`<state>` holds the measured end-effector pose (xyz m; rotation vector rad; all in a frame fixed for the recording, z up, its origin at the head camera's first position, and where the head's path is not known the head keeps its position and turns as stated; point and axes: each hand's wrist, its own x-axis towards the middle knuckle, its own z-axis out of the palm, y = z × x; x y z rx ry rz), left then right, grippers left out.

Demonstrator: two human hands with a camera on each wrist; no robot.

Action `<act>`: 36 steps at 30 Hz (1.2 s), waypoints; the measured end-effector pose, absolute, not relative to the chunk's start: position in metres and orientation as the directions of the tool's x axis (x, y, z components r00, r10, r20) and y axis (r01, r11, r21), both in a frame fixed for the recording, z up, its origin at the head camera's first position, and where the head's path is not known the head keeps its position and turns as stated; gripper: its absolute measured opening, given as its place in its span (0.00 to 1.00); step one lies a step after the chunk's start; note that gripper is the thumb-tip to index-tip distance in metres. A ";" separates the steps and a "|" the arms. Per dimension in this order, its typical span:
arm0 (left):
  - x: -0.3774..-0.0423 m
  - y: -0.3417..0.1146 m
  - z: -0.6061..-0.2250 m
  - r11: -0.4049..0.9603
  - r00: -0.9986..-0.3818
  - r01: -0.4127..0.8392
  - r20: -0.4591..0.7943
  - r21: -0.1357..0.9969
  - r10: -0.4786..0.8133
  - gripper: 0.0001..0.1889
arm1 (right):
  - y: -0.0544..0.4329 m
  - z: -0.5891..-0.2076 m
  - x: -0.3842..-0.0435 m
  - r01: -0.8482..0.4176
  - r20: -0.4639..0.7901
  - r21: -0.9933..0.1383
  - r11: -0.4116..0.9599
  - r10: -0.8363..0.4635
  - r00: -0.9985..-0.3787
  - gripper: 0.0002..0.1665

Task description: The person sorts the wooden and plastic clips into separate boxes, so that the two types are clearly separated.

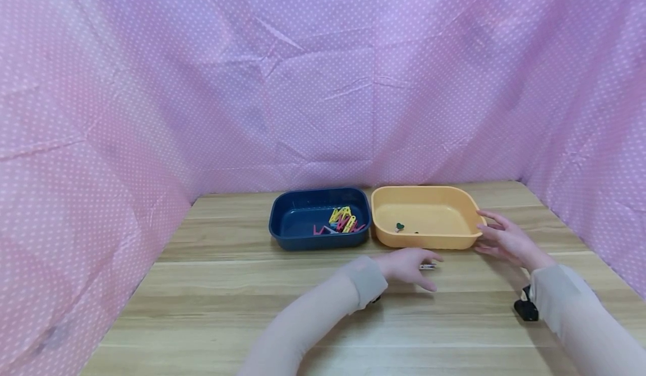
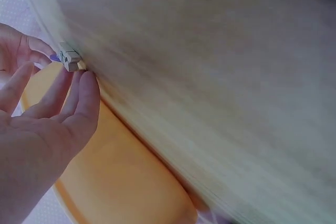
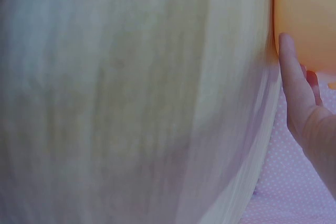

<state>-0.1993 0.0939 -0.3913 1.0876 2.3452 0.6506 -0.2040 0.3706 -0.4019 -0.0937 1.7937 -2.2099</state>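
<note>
My left hand point(image 1: 406, 265) hovers in front of the yellow bin point(image 1: 429, 241), its thumb and fingers spread apart. A small pale wooden clip point(image 1: 428, 267) lies between them. In the left wrist view the clip point(image 2: 69, 59) shows at the fingertips, with the thumb away from it; a bit of purple shows on it. My right hand point(image 1: 510, 241) touches the bin's right end with fairly straight fingers, some at the rim and some low on the outer wall. Inside the bin lie a small green heart-shaped piece point(image 1: 400, 226) and a tiny dark piece point(image 1: 416, 232).
A dark blue bin point(image 1: 318, 243) stands close beside the yellow one on the left. Several yellow, red and pale plastic clothespins point(image 1: 343, 220) lie in its right half. Both bins are near the back of the wooden table point(image 1: 217, 297), before a pink dotted cloth point(image 1: 323, 84).
</note>
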 end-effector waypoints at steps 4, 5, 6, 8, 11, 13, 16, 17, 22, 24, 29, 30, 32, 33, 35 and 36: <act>-0.199 0.097 -0.391 0.576 -0.567 0.574 -0.226 0.581 0.792 0.32 | 0.370 -0.401 -0.204 0.186 -0.138 -0.967 -0.171 -0.260 -0.956 0.18; -0.199 0.098 -0.391 0.576 -0.564 0.579 -0.226 0.577 0.794 0.31 | 0.370 -0.401 -0.204 0.186 -0.139 -0.968 -0.168 -0.258 -0.956 0.18; -0.199 0.099 -0.392 0.577 -0.561 0.587 -0.228 0.569 0.796 0.31 | 0.369 -0.400 -0.203 0.187 -0.141 -0.968 -0.165 -0.257 -0.956 0.18; -0.198 0.101 -0.392 0.576 -0.554 0.601 -0.231 0.554 0.800 0.30 | 0.369 -0.400 -0.203 0.187 -0.144 -0.970 -0.157 -0.255 -0.956 0.18; -0.197 0.103 -0.392 0.576 -0.549 0.614 -0.233 0.539 0.803 0.29 | 0.368 -0.400 -0.203 0.189 -0.147 -0.970 -0.150 -0.252 -0.956 0.18; -0.197 0.103 -0.392 0.577 -0.548 0.618 -0.234 0.533 0.803 0.28 | 0.368 -0.399 -0.203 0.188 -0.146 -0.971 -0.151 -0.252 -0.957 0.18; -0.196 0.103 -0.393 0.581 -0.549 0.622 -0.238 0.525 0.801 0.27 | 0.368 -0.400 -0.203 0.186 -0.144 -0.971 -0.151 -0.253 -0.957 0.19; -0.196 0.102 -0.393 0.581 -0.548 0.626 -0.238 0.520 0.802 0.27 | 0.368 -0.400 -0.203 0.186 -0.144 -0.971 -0.152 -0.253 -0.957 0.19; -0.195 0.102 -0.393 0.567 -0.530 0.656 -0.232 0.497 0.816 0.22 | 0.369 -0.401 -0.204 0.184 -0.144 -0.973 -0.139 -0.252 -0.957 0.18; -0.194 0.102 -0.393 0.569 -0.529 0.655 -0.235 0.498 0.815 0.20 | 0.369 -0.401 -0.204 0.184 -0.145 -0.973 -0.140 -0.250 -0.957 0.18; -0.191 0.103 -0.394 0.592 -0.546 0.643 -0.250 0.486 0.799 0.16 | 0.369 -0.400 -0.203 0.183 -0.139 -0.970 -0.161 -0.250 -0.958 0.19; -0.191 0.103 -0.394 0.593 -0.548 0.646 -0.249 0.481 0.799 0.16 | 0.369 -0.401 -0.203 0.181 -0.136 -0.969 -0.167 -0.252 -0.958 0.19; -0.191 0.103 -0.395 0.598 -0.552 0.646 -0.251 0.475 0.795 0.16 | 0.369 -0.401 -0.202 0.179 -0.132 -0.968 -0.174 -0.254 -0.958 0.19; -0.191 0.104 -0.395 0.598 -0.552 0.649 -0.250 0.471 0.796 0.15 | 0.369 -0.401 -0.202 0.178 -0.130 -0.968 -0.177 -0.255 -0.958 0.19; -0.192 0.104 -0.396 0.602 -0.555 0.652 -0.251 0.461 0.793 0.15 | 0.369 -0.401 -0.202 0.178 -0.128 -0.967 -0.181 -0.256 -0.958 0.19; -0.192 0.104 -0.396 0.602 -0.554 0.654 -0.251 0.459 0.794 0.15 | 0.369 -0.401 -0.202 0.179 -0.129 -0.967 -0.181 -0.257 -0.958 0.19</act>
